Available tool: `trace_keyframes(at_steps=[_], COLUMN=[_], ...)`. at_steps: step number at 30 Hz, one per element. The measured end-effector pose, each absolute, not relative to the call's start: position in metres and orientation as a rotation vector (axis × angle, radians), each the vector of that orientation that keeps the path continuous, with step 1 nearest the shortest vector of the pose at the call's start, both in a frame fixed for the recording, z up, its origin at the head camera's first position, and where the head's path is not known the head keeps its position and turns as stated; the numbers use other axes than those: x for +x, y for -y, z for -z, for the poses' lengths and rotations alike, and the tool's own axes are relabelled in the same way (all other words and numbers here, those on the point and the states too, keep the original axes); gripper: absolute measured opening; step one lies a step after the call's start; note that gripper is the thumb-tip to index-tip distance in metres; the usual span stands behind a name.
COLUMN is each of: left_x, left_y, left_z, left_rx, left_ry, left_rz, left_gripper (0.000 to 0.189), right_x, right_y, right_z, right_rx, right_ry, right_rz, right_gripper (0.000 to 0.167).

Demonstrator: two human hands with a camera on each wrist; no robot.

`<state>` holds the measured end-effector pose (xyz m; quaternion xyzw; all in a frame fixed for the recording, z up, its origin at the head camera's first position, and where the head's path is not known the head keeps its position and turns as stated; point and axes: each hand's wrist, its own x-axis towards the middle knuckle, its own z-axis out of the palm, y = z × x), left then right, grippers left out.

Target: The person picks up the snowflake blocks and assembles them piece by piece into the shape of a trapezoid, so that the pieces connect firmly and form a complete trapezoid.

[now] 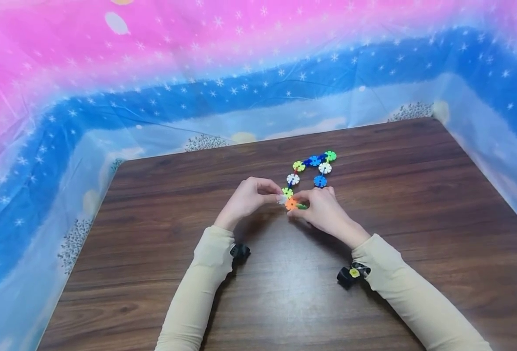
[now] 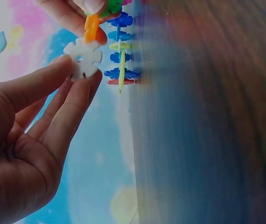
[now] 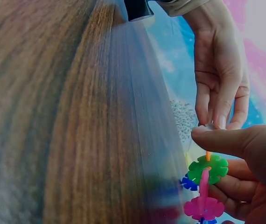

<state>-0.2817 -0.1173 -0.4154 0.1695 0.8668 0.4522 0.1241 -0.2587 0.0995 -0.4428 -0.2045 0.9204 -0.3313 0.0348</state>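
Observation:
My left hand (image 1: pixel 249 199) pinches a white snowflake disc (image 2: pixel 82 58) between thumb and fingertips. This disc meets the edge of an orange snowflake disc (image 1: pixel 291 204), which belongs to a chain of slotted, interlocked discs. My right hand (image 1: pixel 324 208) grips the chain at the orange disc, with a green disc (image 3: pixel 208 169) and a pink disc (image 3: pixel 204 207) linked just beyond. From there the chain loops away over the table through yellow-green, white and blue discs (image 1: pixel 320 181). Part of the chain is hidden behind my right hand.
The dark wood-grain table (image 1: pixel 153 253) stretches out on all sides of the hands. A pink and blue patterned cloth (image 1: pixel 223 92) hangs behind its far edge and sides. Small black cameras (image 1: pixel 240 252) sit at both wrists, by the pale sleeves (image 1: pixel 201 282).

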Motion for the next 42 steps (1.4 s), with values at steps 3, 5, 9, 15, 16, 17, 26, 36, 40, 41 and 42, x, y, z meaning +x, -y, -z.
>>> trace_keyframes(at_steps=[3,5,9,15,16,17,26,36,40,41,42], left_x=[-0.281,-0.281,-0.28,-0.279,-0.279,-0.279,-0.28,-0.281,-0.281,-0.281,-0.281], left_y=[0.117,0.117,0.114,0.111,0.111,0.111,0.115,0.118,0.117,0.117,0.117], left_z=[0.417,0.417,0.418,0.42,0.42,0.42,0.42,0.419,0.42,0.42,0.42], left_rx=[0.499,0.494,0.472,0.393,0.385,0.377,0.37,0.39,0.381,0.38,0.379], left_ry=[-2.544,-2.555,-2.548,-2.475,-2.462,-2.449,-2.378,-2.327,-2.323,-2.319,-2.313], left_rz=[-1.321,-1.332,-1.356,-1.415,-1.429,-1.441,-1.5,-1.576,-1.61,-1.615,-1.618], left_gripper=[0.004,0.004,0.006,0.01,0.01,0.011,0.016,0.017,0.017,0.017,0.018], right_x=[-0.259,-0.259,-0.259,-0.262,-0.262,-0.263,-0.263,-0.263,-0.263,-0.263,-0.262], right_y=[-0.1,-0.1,-0.103,-0.108,-0.109,-0.11,-0.112,-0.111,-0.111,-0.111,-0.112], right_z=[0.444,0.444,0.447,0.451,0.451,0.451,0.448,0.445,0.445,0.445,0.446], right_rx=[-0.643,-0.663,-0.7,-0.695,-0.697,-0.701,-0.705,-0.708,-0.722,-0.72,-0.718], right_ry=[-2.82,-2.82,-2.835,-2.798,-2.783,-2.769,-2.709,-2.723,-2.715,-2.715,-2.717], right_rz=[1.047,1.072,1.105,1.174,1.188,1.2,1.227,1.243,1.267,1.273,1.275], right_gripper=[0.045,0.044,0.042,0.042,0.043,0.043,0.044,0.044,0.044,0.044,0.043])
